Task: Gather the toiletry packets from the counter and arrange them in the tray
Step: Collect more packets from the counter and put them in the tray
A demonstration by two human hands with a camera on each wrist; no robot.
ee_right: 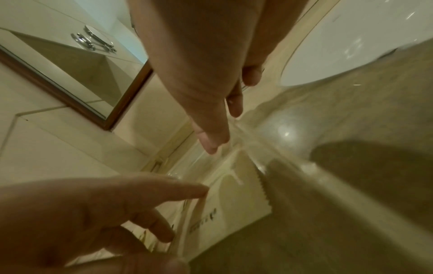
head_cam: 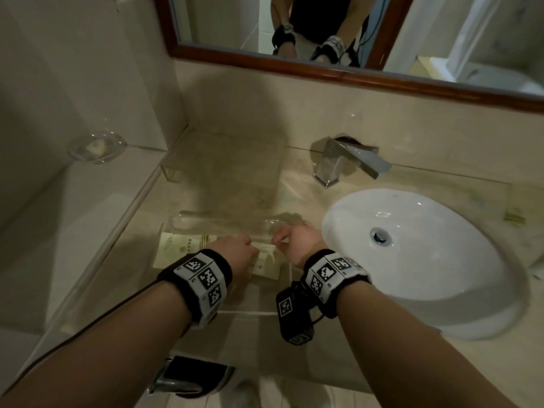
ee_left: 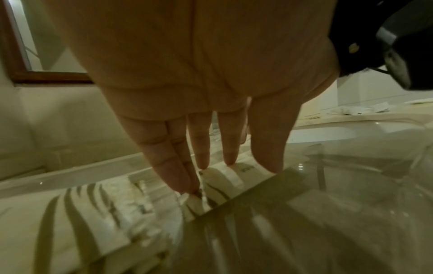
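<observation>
A clear acrylic tray [head_cam: 188, 215] sits on the counter left of the basin. Cream toiletry packets lie flat inside it: one at the left [head_cam: 176, 248], another at the right [head_cam: 266, 265]. My left hand [head_cam: 235, 248] is over them with straight fingers [ee_left: 201, 148], whose tips touch the right packet [ee_left: 220, 183]. My right hand [head_cam: 290, 240] reaches in from the right with its fingers [ee_right: 211, 137] extended, their tips at the far right corner of that packet [ee_right: 236, 196] by the tray's wall. Neither hand grips anything.
The white basin [head_cam: 412, 254] and chrome faucet [head_cam: 347, 160] are to the right. A second clear stand [head_cam: 223, 160] is behind the tray. A glass soap dish [head_cam: 97, 145] sits on the left ledge. Small items [head_cam: 515, 216] lie on the counter at far right.
</observation>
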